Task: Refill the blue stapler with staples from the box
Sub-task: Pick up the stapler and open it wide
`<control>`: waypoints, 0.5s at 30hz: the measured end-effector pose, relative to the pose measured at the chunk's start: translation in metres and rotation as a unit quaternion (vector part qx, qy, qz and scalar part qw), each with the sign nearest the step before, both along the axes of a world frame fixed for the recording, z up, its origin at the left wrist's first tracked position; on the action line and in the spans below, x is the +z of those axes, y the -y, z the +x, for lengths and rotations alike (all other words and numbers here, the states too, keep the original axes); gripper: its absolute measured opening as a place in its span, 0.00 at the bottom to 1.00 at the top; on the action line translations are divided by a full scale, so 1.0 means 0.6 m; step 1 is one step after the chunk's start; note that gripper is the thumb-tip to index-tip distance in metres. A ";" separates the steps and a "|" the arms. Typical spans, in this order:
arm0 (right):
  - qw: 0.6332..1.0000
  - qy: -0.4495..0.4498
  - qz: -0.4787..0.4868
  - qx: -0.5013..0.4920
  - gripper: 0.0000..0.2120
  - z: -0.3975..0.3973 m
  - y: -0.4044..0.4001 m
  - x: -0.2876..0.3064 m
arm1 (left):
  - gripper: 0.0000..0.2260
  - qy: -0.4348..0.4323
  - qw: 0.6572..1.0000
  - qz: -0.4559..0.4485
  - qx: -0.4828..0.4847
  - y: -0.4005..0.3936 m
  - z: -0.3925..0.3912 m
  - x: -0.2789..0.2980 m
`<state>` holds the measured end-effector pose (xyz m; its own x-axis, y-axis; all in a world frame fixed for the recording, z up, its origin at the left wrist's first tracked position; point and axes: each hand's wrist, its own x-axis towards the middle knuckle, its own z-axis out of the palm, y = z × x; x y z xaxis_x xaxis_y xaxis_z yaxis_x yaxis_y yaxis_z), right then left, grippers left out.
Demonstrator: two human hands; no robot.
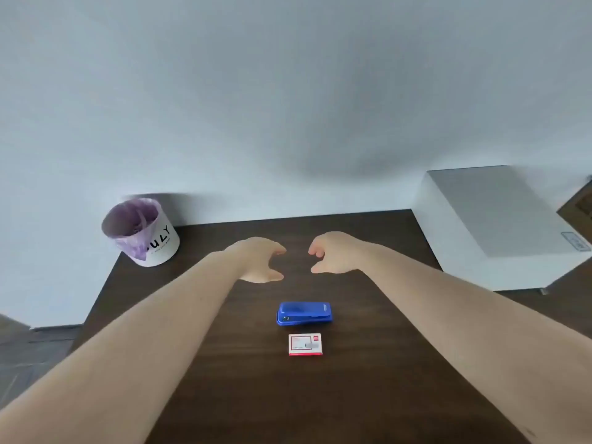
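Both hands — left hand (pixel 259 259), right hand (pixel 333 254) — hover empty, fingers loosely spread, beyond the closed blue stapler (pixel 304 313) and box (pixel 305 344); likely poised to begin.

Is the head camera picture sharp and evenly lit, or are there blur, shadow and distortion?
Head view: soft overall, the print on the staple box unreadable; a broad dark shadow lies on the wall; wide-angle bending curves the table edges; the blue stapler stays clear, without glare.
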<state>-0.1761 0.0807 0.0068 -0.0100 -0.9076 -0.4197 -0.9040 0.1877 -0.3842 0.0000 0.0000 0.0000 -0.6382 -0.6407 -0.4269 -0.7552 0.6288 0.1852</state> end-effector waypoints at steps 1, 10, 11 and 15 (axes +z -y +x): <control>1.000 -0.004 0.012 0.005 0.25 0.003 -0.004 -0.012 | 0.29 0.010 1.000 0.003 -0.004 -0.006 -0.001 -0.014; 0.999 0.006 0.029 0.043 0.27 0.030 -0.020 -0.165 | 0.28 0.038 0.999 0.015 0.011 -0.031 0.016 -0.190; 0.999 0.014 0.025 0.044 0.27 0.034 -0.020 -0.179 | 0.29 0.030 0.999 0.015 0.020 -0.031 0.019 -0.207; 0.998 0.047 -0.005 0.042 0.28 0.046 -0.015 -0.221 | 0.29 -0.004 0.999 0.012 0.047 -0.026 0.034 -0.262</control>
<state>-0.1484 0.0896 -0.1256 0.1052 -0.9076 -0.4064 -0.8763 0.1087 -0.4694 0.0203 0.0153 -0.1573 -0.5788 -0.6879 -0.4378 -0.8094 0.5501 0.2056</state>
